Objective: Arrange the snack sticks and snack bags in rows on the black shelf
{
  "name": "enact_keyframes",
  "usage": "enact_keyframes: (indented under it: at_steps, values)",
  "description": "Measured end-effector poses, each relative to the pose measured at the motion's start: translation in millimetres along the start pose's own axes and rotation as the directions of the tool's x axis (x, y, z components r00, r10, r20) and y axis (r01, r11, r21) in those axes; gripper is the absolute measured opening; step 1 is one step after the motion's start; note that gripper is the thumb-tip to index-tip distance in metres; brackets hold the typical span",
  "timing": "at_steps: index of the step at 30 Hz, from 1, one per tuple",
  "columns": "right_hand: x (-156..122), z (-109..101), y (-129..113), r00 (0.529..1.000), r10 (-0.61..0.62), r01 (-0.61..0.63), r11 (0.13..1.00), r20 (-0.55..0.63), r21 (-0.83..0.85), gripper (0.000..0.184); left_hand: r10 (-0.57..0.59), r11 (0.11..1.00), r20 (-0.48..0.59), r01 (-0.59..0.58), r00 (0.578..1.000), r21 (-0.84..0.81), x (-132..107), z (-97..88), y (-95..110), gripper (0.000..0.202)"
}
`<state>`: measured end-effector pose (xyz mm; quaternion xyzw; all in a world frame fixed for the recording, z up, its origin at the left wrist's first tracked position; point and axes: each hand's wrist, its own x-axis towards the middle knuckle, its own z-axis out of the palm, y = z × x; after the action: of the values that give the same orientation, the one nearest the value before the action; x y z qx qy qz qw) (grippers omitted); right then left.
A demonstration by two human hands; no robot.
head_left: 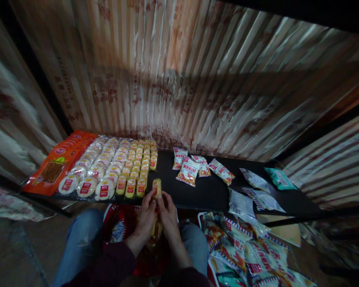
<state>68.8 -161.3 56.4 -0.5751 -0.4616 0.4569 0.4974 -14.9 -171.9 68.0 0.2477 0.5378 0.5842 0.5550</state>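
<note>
Both hands meet at the front edge of the black shelf (167,175), closed around a small yellow wrapped snack cake (157,185) with its end pointing away from me. My left hand (146,217) grips it from one side, and my right hand (168,215) pinches it from the other. Just left of it stand rows of similar yellow snack cakes (130,187) with red labels. Beneath my hands, between my knees, a red basket (107,217) holds more yellow packets, partly hidden by my forearms.
Farther left lie rows of round white wrapped cakes (87,186) and flat orange bags (52,171). Several white-and-orange snack bags (189,171) rest mid-shelf. A teal bag (279,179) and pale bags (265,198) lie right. Below, another basket (202,219) overflows with bags. Plastic-covered corrugated sheeting (173,79) rises behind.
</note>
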Motion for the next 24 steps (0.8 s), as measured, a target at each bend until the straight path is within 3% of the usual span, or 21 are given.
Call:
enact_keyframes:
  at_steps: [6,15,19,24]
  values:
    - [15,0,13,0.999,-0.027,0.027,1.000,-0.026,0.009,0.032,0.120,0.989,0.006,-0.120,0.993,0.090,14,0.0,-7,0.040]
    - [40,5,23,0.996,-0.083,0.083,0.997,-0.036,0.001,0.040,0.124,0.989,-0.005,-0.123,0.992,0.078,28,10.0,-8,0.038]
    - [51,7,26,0.994,-0.110,0.109,0.994,-0.026,-0.018,0.036,0.092,0.994,-0.037,-0.090,0.995,0.069,34,15.2,0,0.036]
    - [67,13,32,0.993,-0.102,0.102,0.995,-0.063,-0.008,0.031,0.101,0.986,0.000,-0.100,0.995,0.133,44,23.0,6,0.030]
